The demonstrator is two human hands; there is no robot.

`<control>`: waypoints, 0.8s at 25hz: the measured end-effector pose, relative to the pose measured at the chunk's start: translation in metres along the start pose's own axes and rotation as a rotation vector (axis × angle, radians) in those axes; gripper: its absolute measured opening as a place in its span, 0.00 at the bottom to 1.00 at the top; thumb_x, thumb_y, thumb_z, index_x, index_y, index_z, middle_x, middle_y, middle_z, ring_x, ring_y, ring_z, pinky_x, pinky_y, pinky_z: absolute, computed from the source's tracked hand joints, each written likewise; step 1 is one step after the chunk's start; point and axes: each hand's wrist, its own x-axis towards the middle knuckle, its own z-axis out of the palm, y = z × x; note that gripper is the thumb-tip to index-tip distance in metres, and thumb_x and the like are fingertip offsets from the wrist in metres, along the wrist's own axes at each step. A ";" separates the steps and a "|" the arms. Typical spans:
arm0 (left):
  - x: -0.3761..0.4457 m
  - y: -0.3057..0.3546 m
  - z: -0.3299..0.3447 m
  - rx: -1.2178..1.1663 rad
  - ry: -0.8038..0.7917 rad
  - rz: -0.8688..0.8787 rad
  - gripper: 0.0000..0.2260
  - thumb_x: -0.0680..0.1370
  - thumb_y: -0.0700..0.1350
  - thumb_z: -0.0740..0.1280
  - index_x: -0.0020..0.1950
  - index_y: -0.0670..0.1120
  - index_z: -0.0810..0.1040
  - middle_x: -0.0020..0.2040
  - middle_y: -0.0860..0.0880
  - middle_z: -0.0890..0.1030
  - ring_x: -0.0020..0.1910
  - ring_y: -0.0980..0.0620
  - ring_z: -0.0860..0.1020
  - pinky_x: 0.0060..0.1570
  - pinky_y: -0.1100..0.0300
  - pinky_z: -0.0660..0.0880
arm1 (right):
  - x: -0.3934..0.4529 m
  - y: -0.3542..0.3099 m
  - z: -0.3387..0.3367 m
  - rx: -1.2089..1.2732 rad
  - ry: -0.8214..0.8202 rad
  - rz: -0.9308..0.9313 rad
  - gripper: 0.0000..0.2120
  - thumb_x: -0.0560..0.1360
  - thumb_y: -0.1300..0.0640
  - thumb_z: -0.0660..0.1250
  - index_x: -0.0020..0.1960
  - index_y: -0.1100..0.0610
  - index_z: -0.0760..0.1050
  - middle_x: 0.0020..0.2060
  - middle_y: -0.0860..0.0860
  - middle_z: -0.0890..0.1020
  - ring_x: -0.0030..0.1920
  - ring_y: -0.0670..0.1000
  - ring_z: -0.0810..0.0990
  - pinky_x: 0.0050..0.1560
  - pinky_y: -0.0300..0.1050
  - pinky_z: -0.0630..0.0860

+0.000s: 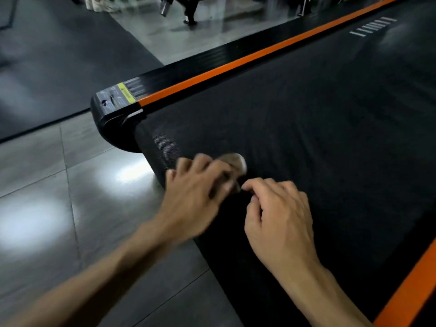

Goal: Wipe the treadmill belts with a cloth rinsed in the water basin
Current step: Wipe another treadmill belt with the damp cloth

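The treadmill belt (306, 128) is the largest item in view: a black textured surface running from the lower centre up to the upper right. White stripe markings (372, 26) sit on it near the far end. An orange side rail (236, 64) borders the belt on its far edge, with a black ribbed footrail (212, 56) just beyond it; a second orange rail (410, 286) borders the near edge at lower right. The rear end cap (113, 119) is black and carries a yellow-and-grey label (119, 96).

The floor (47, 197) to the left is glossy grey tile with light reflections; a darker matte floor area (59, 55) lies beyond it. Legs of other equipment (188, 10) stand at the top, blurred.

Both forearms reach in from the bottom edge. The left hand (198, 194) lies over the rear edge of the belt, fingers bent over a small wadded brownish cloth (233, 161), grasping it against the belt; the hand is motion-blurred. The right hand (280, 213) is just beside it on the belt, fingers curled, index fingertip and thumb pinched together close to the lower part of the cloth; whether they actually grip the cloth cannot be told
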 end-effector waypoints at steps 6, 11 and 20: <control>0.105 -0.014 0.025 0.066 -0.094 -0.119 0.14 0.81 0.58 0.57 0.65 0.58 0.69 0.63 0.50 0.70 0.61 0.41 0.67 0.60 0.41 0.64 | 0.009 0.012 -0.015 0.075 0.200 0.137 0.16 0.72 0.57 0.58 0.57 0.48 0.76 0.55 0.43 0.79 0.54 0.48 0.72 0.52 0.46 0.69; 0.116 0.011 0.041 0.127 -0.113 -0.082 0.14 0.80 0.55 0.59 0.64 0.54 0.68 0.62 0.47 0.70 0.59 0.39 0.68 0.55 0.42 0.66 | 0.022 0.022 -0.023 0.341 0.290 0.319 0.16 0.76 0.60 0.61 0.59 0.44 0.72 0.57 0.39 0.74 0.56 0.42 0.69 0.54 0.42 0.70; -0.088 0.056 -0.019 -0.154 -0.290 0.682 0.15 0.80 0.55 0.60 0.66 0.61 0.67 0.64 0.54 0.71 0.53 0.49 0.70 0.45 0.51 0.69 | 0.021 0.023 -0.025 0.565 0.192 0.283 0.07 0.80 0.54 0.62 0.56 0.46 0.74 0.45 0.39 0.79 0.50 0.42 0.78 0.52 0.45 0.77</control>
